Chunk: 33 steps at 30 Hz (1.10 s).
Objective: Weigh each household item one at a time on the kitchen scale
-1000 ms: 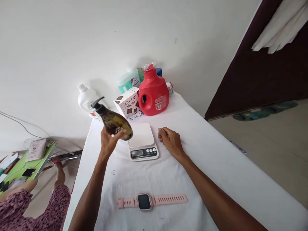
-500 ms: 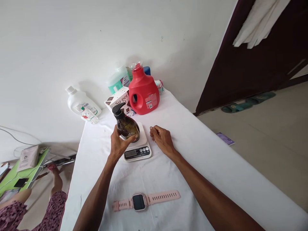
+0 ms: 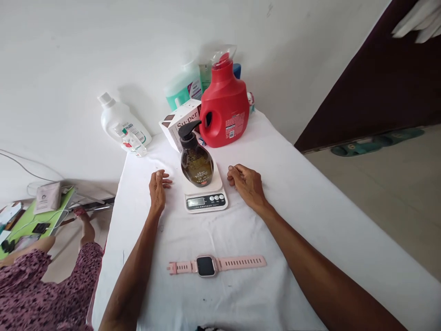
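A dark brown pump bottle stands upright on the white kitchen scale in the middle of the white table. My left hand rests on the cloth just left of the scale, fingers apart, holding nothing. My right hand lies on the cloth just right of the scale, fingers curled in, with nothing in it. A pink smartwatch lies flat nearer to me, between my forearms.
At the far end stand a red detergent jug, a "Super Meal" box, a green bottle and a white bottle lying over. A person in a patterned dress sits low at left beside a green board.
My left hand brought the pump bottle from the left, set it upright on the scale and let go, then drew back to the left. My right hand stayed in place.
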### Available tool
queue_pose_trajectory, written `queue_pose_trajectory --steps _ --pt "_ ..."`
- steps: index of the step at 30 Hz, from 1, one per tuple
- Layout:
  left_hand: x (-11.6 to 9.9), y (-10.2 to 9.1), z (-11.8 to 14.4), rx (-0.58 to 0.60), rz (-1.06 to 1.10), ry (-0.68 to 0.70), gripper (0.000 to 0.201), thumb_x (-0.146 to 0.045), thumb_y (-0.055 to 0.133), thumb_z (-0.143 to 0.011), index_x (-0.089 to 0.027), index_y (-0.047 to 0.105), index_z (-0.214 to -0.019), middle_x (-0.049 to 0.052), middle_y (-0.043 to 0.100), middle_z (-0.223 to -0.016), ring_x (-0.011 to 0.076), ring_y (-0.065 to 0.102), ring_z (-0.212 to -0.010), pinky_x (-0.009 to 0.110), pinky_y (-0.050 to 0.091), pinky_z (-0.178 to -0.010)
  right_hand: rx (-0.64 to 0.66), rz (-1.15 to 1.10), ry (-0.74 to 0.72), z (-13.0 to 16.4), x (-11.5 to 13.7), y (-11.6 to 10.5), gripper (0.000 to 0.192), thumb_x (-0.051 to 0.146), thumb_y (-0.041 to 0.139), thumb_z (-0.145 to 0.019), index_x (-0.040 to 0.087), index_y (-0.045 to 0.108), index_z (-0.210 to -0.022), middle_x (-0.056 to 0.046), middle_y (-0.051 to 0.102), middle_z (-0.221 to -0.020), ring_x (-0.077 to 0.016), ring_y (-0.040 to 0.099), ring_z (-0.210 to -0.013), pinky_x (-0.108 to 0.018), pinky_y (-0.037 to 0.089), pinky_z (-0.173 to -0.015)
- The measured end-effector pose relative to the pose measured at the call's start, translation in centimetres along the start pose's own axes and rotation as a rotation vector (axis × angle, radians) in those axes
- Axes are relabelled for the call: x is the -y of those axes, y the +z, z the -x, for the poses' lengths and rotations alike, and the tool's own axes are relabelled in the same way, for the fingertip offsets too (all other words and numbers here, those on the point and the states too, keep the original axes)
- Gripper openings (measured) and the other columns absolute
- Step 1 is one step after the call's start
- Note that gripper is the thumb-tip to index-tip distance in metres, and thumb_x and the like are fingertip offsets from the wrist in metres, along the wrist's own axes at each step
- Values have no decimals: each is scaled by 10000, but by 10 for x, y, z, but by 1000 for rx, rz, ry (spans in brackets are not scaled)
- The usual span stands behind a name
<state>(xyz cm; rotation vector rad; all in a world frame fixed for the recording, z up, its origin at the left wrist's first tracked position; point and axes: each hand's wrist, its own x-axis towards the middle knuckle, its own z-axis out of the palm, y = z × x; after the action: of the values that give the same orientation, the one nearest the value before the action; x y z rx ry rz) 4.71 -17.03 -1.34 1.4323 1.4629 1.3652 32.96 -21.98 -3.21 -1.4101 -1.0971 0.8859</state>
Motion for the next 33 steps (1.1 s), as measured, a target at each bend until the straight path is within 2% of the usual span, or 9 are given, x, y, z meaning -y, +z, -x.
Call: queue_pose_trajectory --steps 4,9,20,23,25,27,30,33 --pt "21 -7 -1 -14 -30 -23 559 -711 585 -928 -168 632 -1050 68 683 -916 149 655 -711 286 523 -657 -6 25 -11 -1 -2 0 508 684 566 -906 232 539 -676 -65 696 -723 -173 616 -601 -311 522 -608" --pt "16 -4 0 35 -123 9 481 -650 601 -936 -176 660 -991 69 712 -905 153 652 -716 288 526 -670 -11 44 -13 -1 -4 0 512 690 562 -911 238 530 -672 -68 699 -716 -181 617 -598 -324 528 -614" --pt "15 -2 0 31 -177 -17 447 -617 632 -896 -181 676 -984 74 735 -889 180 688 -739 307 553 -676 -7 20 11 0 -3 0 577 771 569 -899 229 561 -701 -64 686 -717 -178 608 -609 -296 478 -555" --pt "16 -3 -1 26 -172 -35 440 -609 633 -891 -179 674 -970 79 735 -897 181 684 -727 310 551 -669 -46 -10 16 4 1 -2 547 770 603 -887 225 599 -839 -64 701 -825 -200 650 -703 -303 496 -591" --pt "17 -3 -1 33 -164 -45 431 -603 642 -888 -181 676 -969 76 731 -893 181 682 -720 309 548 -663 -90 -12 -44 8 7 0 559 755 680 -846 228 606 -1015 -87 722 -991 -242 694 -880 -343 552 -710" --pt "19 -4 -1 45 -159 -43 414 -589 652 -887 -185 684 -971 72 730 -892 184 684 -721 309 546 -662 -93 -4 -142 12 15 7 700 741 767 -779 237 560 -1219 -128 703 -1208 -290 683 -1104 -413 574 -864" --pt "21 -6 -1 56 -151 -34 386 -564 665 -878 -190 692 -968 65 730 -877 188 684 -715 312 545 -663 -40 52 -281 18 28 33 1004 718 871 -666 259 419 -1436 -177 585 -1462 -350 587 -1340 -523 534 -1030" --pt "22 -6 -3 68 -149 -46 369 -552 675 -862 -195 697 -951 60 731 -852 198 682 -702 318 541 -656 -137 161 -362 21 37 68 1166 665 919 -643 248 294 -1534 -212 524 -1507 -391 520 -1411 -598 461 -1128"
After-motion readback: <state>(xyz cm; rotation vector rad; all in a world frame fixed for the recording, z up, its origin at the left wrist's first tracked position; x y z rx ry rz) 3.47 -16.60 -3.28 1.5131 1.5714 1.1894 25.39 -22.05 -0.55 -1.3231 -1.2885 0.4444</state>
